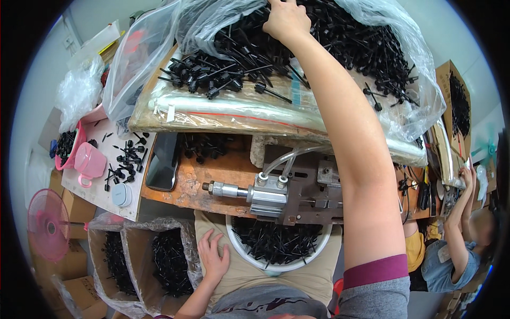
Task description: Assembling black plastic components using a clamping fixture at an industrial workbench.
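My right arm stretches up over the bench. My right hand is at the top edge, over a large heap of black plastic parts with thin stems in a clear plastic bag. Its fingertips are cut off or hidden, so I cannot tell whether it holds a part. My left hand lies on my thigh, fingers spread, holding nothing. Beside it, a round white tub full of similar black parts sits between my legs. Under my right forearm is a metal pneumatic cylinder with clear air hoses, fixed to the bench.
A dark phone lies on the wooden bench. Left are a pink cup, a small white case, loose black parts and a pink fan. Plastic-lined cartons hold more parts. A co-worker works at right.
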`<state>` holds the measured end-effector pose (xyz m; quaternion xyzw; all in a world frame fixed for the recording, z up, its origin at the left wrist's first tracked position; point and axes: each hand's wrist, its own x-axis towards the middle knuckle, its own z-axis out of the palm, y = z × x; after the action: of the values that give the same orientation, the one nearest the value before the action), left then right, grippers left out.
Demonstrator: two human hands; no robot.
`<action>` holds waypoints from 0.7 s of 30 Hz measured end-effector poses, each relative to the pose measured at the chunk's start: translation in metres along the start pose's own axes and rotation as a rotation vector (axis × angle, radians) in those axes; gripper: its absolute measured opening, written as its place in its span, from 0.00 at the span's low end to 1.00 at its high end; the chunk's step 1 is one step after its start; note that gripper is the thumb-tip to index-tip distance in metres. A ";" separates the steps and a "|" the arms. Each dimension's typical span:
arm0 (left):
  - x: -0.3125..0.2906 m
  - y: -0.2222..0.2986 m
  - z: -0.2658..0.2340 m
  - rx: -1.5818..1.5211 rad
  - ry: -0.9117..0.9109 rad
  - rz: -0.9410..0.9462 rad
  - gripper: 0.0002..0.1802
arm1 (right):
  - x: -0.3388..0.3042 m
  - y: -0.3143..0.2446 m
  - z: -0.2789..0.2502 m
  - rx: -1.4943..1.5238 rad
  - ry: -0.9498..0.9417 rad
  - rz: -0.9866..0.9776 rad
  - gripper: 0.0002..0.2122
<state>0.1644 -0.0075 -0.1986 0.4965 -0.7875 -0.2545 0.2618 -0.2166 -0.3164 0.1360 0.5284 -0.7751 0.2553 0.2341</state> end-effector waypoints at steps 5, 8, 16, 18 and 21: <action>-0.001 0.001 -0.002 0.022 -0.013 0.002 0.18 | -0.015 0.013 -0.020 -0.011 -0.037 -0.051 0.21; 0.000 0.003 -0.002 0.013 -0.013 0.008 0.18 | -0.014 0.032 -0.027 -0.055 -0.007 -0.143 0.23; -0.002 0.002 0.001 0.034 -0.005 0.013 0.17 | -0.031 0.081 -0.080 -0.033 -0.123 -0.249 0.29; -0.003 0.001 0.002 0.036 -0.002 0.019 0.17 | -0.034 0.095 -0.087 0.018 -0.122 -0.250 0.30; -0.003 0.002 0.002 0.033 0.002 0.019 0.16 | -0.039 0.114 -0.101 0.065 -0.183 -0.297 0.28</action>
<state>0.1631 -0.0038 -0.1991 0.4934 -0.7961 -0.2384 0.2568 -0.3015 -0.1889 0.1708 0.6653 -0.6980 0.1940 0.1804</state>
